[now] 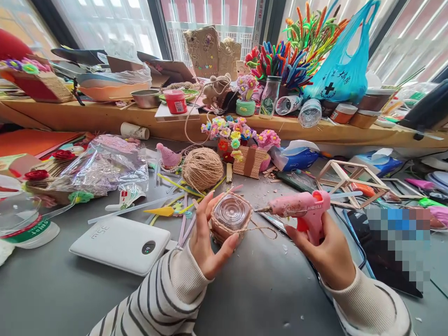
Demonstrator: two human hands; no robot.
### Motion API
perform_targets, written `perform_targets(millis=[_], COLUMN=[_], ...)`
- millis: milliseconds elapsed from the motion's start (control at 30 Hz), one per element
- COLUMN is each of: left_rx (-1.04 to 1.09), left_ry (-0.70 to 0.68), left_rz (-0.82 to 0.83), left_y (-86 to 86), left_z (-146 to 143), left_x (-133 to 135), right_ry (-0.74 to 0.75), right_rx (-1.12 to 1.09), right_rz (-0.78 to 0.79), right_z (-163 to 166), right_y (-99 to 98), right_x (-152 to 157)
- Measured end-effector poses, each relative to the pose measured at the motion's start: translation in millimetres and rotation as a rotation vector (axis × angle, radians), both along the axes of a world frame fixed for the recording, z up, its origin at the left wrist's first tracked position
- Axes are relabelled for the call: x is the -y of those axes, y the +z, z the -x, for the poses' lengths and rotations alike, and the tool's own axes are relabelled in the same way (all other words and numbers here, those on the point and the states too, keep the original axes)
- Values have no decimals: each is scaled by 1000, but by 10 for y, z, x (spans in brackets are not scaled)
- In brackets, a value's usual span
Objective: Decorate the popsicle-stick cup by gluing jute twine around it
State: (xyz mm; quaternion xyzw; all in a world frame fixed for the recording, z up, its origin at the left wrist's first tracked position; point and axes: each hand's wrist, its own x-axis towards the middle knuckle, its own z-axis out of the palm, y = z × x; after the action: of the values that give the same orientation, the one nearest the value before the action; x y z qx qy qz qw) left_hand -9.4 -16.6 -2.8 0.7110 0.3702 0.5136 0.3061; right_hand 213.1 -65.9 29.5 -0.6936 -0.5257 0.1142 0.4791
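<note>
My left hand (206, 242) grips a small clear plastic container (231, 212) by its sides, thumb at the front and fingers at the left. Its round-ridged end faces up, and twine is wrapped around its wall. A loose tail of twine (268, 229) sticks out to the right of it. My right hand (325, 247) is closed around the handle of a pink hot glue gun (297, 205). The gun's metal nozzle points left, just short of the container's right edge. Behind the container lies a ball of twine (202, 169).
A white power bank (121, 245) lies at the left, a dark phone or tablet (385, 261) at the right. Behind stand a wooden stick frame (353, 182), a tissue pack (296, 155) and a bundle of craft sticks (247, 162). A crowded shelf (157, 122) runs along the window.
</note>
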Motion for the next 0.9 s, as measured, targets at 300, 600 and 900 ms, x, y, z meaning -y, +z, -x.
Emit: perform_targets(millis=[300, 600, 900], left_rx=[-11, -2, 8], left_ry=[34, 37, 26], left_rz=[69, 76, 97], left_y=[48, 49, 63], left_z=[-19, -22, -18], left_x=[58, 56, 58], right_ry=[-115, -144, -161], right_rx=[261, 334, 342], right_rz=[-45, -46, -55], right_z=[56, 61, 72], right_y=[-27, -39, -60], right_x=[55, 99, 107])
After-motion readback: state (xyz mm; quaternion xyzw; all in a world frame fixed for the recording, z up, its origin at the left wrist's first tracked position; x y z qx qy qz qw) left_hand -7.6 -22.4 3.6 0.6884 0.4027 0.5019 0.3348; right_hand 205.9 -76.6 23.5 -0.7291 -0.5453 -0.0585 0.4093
